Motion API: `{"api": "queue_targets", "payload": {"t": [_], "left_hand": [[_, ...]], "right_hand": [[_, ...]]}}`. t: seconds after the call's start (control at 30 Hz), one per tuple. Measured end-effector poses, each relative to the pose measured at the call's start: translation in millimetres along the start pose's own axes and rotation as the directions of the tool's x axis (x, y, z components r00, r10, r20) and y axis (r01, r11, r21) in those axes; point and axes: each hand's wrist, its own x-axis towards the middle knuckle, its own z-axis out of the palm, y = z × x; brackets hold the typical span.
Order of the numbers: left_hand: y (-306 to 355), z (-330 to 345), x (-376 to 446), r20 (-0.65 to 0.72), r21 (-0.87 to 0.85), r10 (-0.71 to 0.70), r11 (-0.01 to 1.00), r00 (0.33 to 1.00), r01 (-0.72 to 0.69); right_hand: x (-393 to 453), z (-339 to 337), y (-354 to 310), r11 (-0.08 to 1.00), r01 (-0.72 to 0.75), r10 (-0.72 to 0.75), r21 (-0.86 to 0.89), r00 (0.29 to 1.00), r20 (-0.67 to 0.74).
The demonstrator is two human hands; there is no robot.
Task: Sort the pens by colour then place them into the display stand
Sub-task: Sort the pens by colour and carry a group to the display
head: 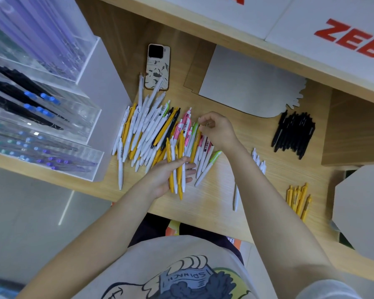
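A person sorts pens at a wooden desk, with the job roughly part-way through. The left hand lies palm up with fingers loosely curled round a small bunch of yellow and white pens, while the right hand pinches at something small among the pink and green pens at the edge of the mixed heap (exactly what it has hold of cannot be made out). That heap, mostly white and yellow with a few black, pink and green, lies unsorted in the middle of the desk. To the right, three groups are already set apart: a black pile, a few white pens and a yellow pile. The acrylic display stand at left holds other pens in its tiers; none of the sorted piles has gone into it yet, so that step appears to remain. A phone rests beyond the heap.
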Motion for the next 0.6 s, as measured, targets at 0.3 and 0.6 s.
{"api": "queue_targets", "payload": {"t": [0.3, 0.6], "left_hand": [[-4.5, -1.5, -4.5, -0.013, 0.043, 0.020, 0.999, 1.000, -0.019], [-2.4, -6.4, -10.2, -0.004, 0.104, 0.044, 0.994, 0.999, -0.043]], "right_hand": [[-15.0, -7.3, -11.7, 0.938, -0.154, 0.154, 0.311, 0.988, 0.024], [-32.7, 1.4, -7.3, 0.932, -0.269, 0.201, 0.244, 0.942, 0.270]]}}
